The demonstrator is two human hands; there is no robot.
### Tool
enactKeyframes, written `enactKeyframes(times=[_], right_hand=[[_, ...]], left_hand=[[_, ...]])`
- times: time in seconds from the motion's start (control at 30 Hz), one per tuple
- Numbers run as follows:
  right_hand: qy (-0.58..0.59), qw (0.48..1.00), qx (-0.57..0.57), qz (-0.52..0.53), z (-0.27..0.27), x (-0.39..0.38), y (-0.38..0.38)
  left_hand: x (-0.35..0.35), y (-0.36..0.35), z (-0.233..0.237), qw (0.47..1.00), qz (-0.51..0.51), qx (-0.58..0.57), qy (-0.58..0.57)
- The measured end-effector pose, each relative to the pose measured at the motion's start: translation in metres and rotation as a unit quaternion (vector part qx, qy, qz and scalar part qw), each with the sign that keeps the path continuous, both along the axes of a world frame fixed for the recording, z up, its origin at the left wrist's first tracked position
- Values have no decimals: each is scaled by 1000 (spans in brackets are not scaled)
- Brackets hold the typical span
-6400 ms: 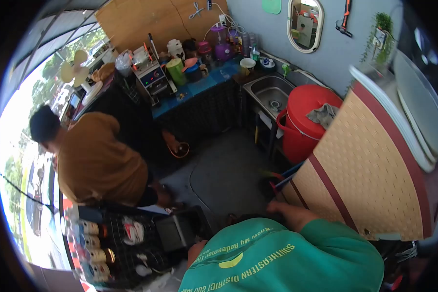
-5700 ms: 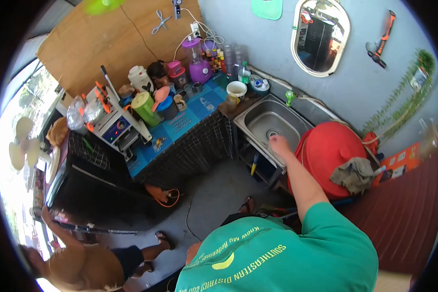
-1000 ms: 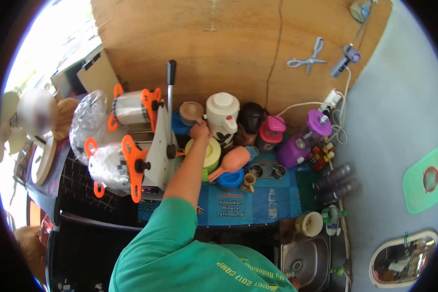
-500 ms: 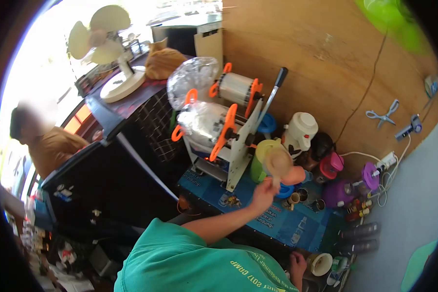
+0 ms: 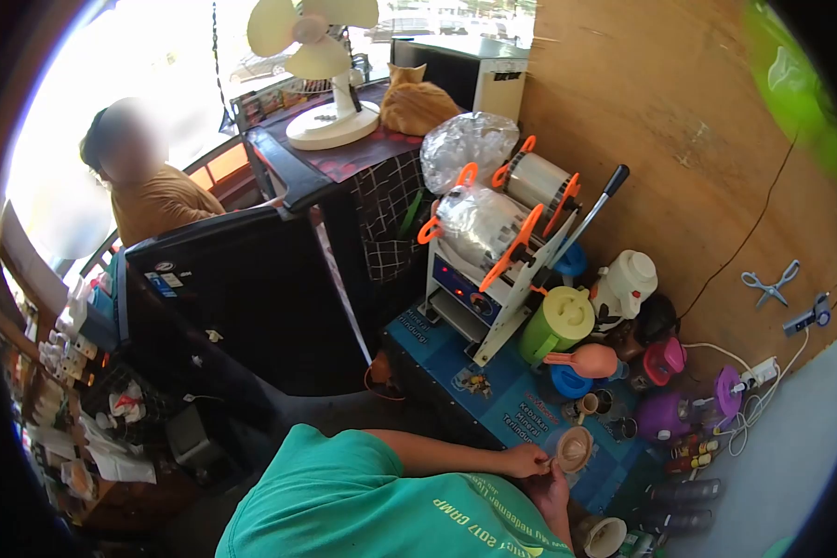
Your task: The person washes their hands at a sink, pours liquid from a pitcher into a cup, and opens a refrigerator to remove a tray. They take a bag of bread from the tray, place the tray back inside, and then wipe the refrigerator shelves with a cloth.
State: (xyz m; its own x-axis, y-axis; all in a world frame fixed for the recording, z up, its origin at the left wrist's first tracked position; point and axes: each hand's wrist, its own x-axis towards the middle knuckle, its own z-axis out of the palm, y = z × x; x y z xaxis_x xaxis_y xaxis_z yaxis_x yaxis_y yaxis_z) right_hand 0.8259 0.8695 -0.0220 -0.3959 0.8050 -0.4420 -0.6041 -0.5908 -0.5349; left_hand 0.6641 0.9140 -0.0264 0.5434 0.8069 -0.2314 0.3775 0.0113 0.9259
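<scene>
A see-through plastic cup (image 5: pixel 575 448) with something light brown in it is at the front of the blue-covered table. My left hand (image 5: pixel 528 459) reaches across from the left, its fingers closed at the cup's left side. My right hand (image 5: pixel 555 495) comes up from below, its fingertips meeting the left hand and gripping the near side of the cup. The fingers overlap, so each one's exact grip is partly hidden. Beyond the cup are a small brown cup (image 5: pixel 581 406) and an orange scoop (image 5: pixel 588 360) lying over a blue lid (image 5: pixel 568 382).
A cup-sealing machine (image 5: pixel 479 265) with a long lever stands behind, beside a green pitcher (image 5: pixel 558 325) and a white thermos (image 5: pixel 627 286). Purple container (image 5: pixel 662 405) and bottles line the right side. A fan (image 5: pixel 333 124), a cat (image 5: pixel 417 102) and a person (image 5: pixel 153 200) are farther back.
My left hand has brought the cup from near the green pitcher down toward me. My right hand has moved up from the table's front edge to meet it. The view has shifted.
</scene>
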Motion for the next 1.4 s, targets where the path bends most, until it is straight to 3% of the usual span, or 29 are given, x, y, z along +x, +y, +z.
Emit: enactKeyframes(times=[0.07, 0.17, 0.27, 0.33, 0.4, 0.47, 0.57, 0.67, 0.8, 0.87, 0.97, 1.0, 1.07, 1.1, 1.17, 1.2, 1.3, 1.4], right_hand=[[28, 999, -22, 10, -20, 9, 5], [4, 999, 29, 39, -9, 3, 8], [61, 989, -133, -27, -142, 76, 21], [83, 992, -88, 20, -192, 110, 21], [105, 992, -45, 60, -209, 126, 18], [100, 981, -153, -59, -205, 135, 11], [-81, 971, -189, -121, -192, 130, 20], [-144, 963, -189, -126, -188, 129, 30], [-181, 957, -188, -124, -184, 130, 42], [-195, 956, -186, -120, -183, 130, 46], [-210, 953, -187, -114, -182, 128, 50], [-213, 952, -188, -111, -180, 127, 50], [-220, 951, -189, -109, -180, 127, 51], [-222, 950, -190, -107, -179, 127, 49], [-228, 949, -189, -106, -177, 128, 45], [-228, 949, -190, -107, -177, 130, 41], [-232, 947, -189, -118, -181, 137, 27], [-225, 947, -187, -135, -174, 135, 7]], left_hand=[[-3, -2, -24, 998, -37, 55, -3], [-34, -12, -18, 999, -34, 36, -3], [-79, -14, -41, 991, -46, 59, 110], [-115, -32, -69, 985, 31, 82, 148], [-157, -55, -88, 977, 75, 25, 198], [-194, -88, -121, 962, 106, -31, 248], [-237, -135, -150, 914, 31, -259, 309], [-263, -183, -142, 892, 46, -426, 147], [-281, -216, -103, 811, 137, -556, -118], [-290, -221, -100, 817, 171, -541, -103], [-310, -221, -113, 886, 155, -430, 79], [-320, -213, -109, 887, 154, -429, 80], [-343, -191, -97, 905, 80, -312, 277], [-356, -189, -109, 906, 75, -310, 278], [-382, -187, -135, 914, -45, -27, 403], [-380, -184, -142, 914, -57, -21, 402], [-362, -184, -170, 884, 51, -216, 411], [-335, -194, -177, 873, 64, -317, 365]])
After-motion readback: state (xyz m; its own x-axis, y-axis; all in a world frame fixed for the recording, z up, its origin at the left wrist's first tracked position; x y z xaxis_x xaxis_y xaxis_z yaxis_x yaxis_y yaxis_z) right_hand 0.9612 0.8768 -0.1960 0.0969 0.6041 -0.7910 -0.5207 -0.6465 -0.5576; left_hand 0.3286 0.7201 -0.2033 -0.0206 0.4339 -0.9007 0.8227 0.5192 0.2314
